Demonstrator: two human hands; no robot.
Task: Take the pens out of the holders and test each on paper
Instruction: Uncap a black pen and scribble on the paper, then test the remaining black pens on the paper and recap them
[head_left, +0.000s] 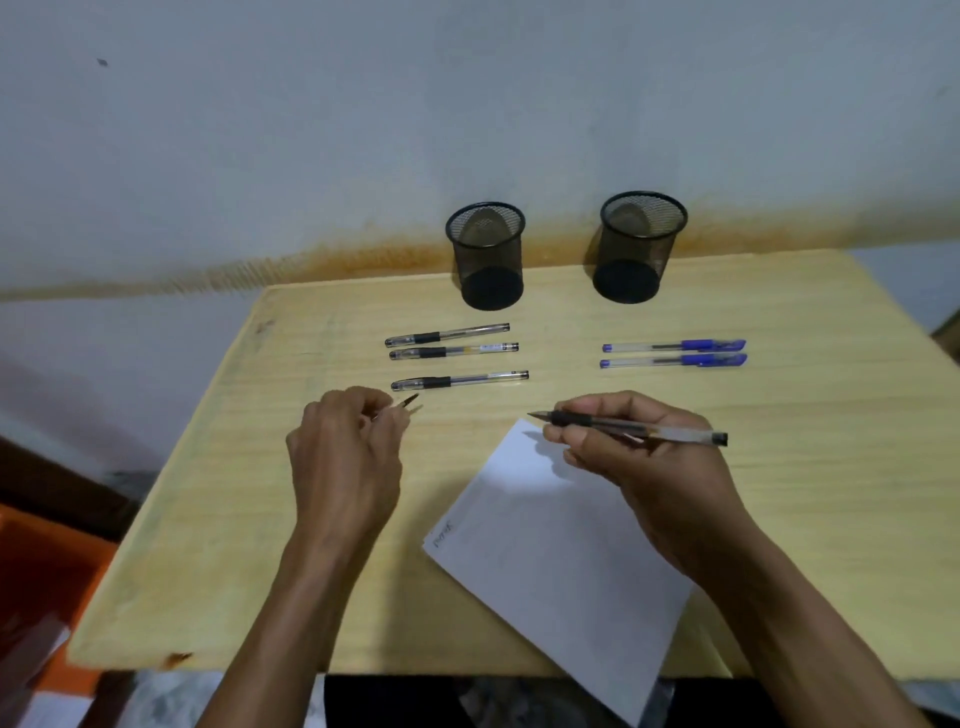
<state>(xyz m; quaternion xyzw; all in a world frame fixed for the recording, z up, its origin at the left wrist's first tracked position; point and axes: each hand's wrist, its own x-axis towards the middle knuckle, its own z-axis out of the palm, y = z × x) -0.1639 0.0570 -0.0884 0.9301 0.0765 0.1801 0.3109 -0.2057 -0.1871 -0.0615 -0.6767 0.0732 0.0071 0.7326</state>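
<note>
Two black mesh holders, the left holder (487, 260) and the right holder (638, 249), stand with nothing in them at the far edge of the wooden table (218, 519). Three black pens (457, 353) lie in a row before the left holder. Two blue capped pens (674, 353) lie before the right holder. My right hand (639, 457) grips an uncapped black pen (628, 423), its tip pointing left just above the white paper's (550, 561) far corner. My left hand (345, 457) pinches the pen cap (408, 404) left of the paper.
A few pen marks show on the paper's left edge. The wall rises right behind the holders. An orange object (41, 571) sits off the table's left side, below its level.
</note>
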